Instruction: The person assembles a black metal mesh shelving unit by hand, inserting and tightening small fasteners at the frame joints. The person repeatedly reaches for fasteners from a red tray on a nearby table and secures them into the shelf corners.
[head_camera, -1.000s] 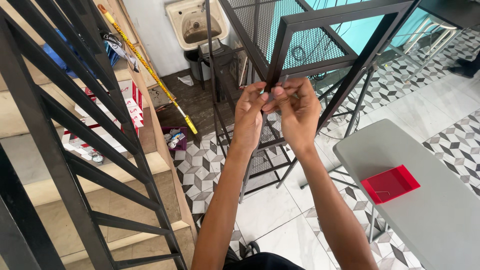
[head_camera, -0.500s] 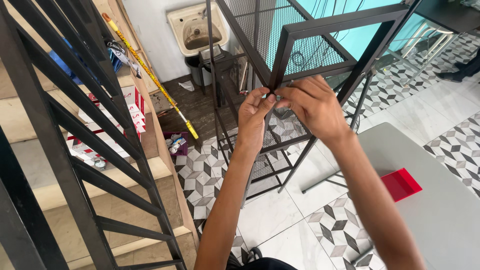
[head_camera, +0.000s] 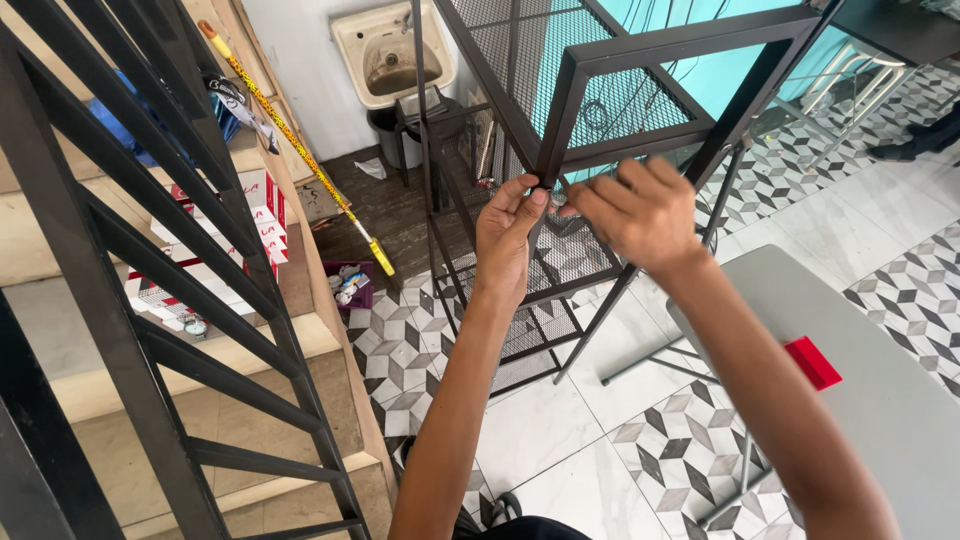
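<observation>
A black metal rack (head_camera: 640, 60) with mesh shelves stands in front of me. My left hand (head_camera: 508, 235) reaches up to the front corner post of the rack, fingertips pressed against the bar. My right hand (head_camera: 635, 212) is close beside it, fingers pinched together at the same corner. Whatever small thing the fingers pinch is hidden behind them. A lower mesh shelf (head_camera: 530, 330) shows below my wrists.
A black stair railing (head_camera: 150, 260) and wooden steps fill the left. A yellow-handled broom (head_camera: 300, 150) leans there, near stacked cartons (head_camera: 260, 215). A white sink (head_camera: 392, 45) hangs on the far wall. A grey table (head_camera: 890, 400) with a red tray (head_camera: 812, 362) stands at right.
My view has shifted so the rack corner and both hands sit lower and more central. My right hand has turned, its back now toward me; both hands stay at the corner.
</observation>
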